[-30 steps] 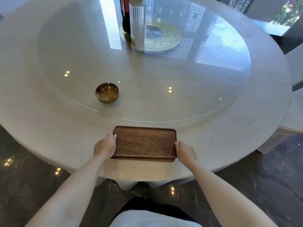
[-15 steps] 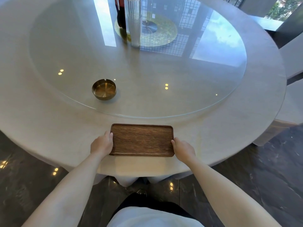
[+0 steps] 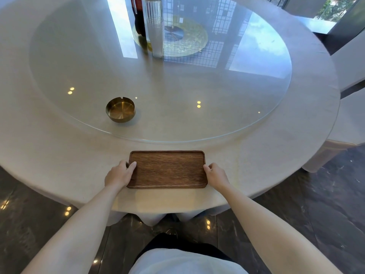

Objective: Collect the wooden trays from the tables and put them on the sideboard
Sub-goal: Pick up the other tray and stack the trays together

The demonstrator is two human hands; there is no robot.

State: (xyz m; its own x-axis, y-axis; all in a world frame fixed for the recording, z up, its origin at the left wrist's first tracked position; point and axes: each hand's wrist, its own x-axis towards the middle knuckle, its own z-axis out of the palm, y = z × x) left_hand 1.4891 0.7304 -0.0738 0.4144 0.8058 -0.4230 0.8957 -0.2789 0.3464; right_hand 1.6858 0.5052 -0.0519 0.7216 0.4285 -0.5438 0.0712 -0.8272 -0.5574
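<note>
Lying long axis left-to-right near the table (image 3: 59, 151) edge, wooden tray (image 3: 167, 169), each short end in a closed grip.

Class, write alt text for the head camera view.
Two bare hands, left hand and right hand, grip the short ends of an empty wooden tray at the near edge of a round table; a brass ashtray sits beyond.

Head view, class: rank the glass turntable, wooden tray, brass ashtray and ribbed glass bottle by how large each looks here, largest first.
1. glass turntable
2. wooden tray
3. ribbed glass bottle, partly cut off at the top and farther away, so its place against the tray is unsure
4. brass ashtray
</note>
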